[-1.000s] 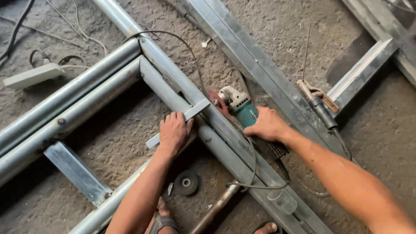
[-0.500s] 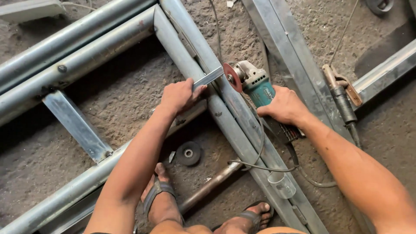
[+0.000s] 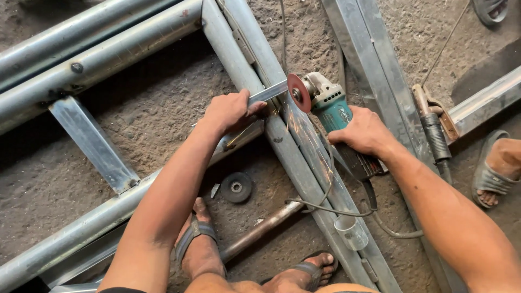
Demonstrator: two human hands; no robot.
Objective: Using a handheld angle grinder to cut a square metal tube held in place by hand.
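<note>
Rough concrete floor under a galvanised tube frame: at centre frame, the left hand closes around a flat metal strip, pinning it against the frame, while the right hand wraps the teal angle grinder, disc at the strip's end, sparks trailing lower right. A clean cut likely needs the strip held firm and fingers kept off the disc.
</note>
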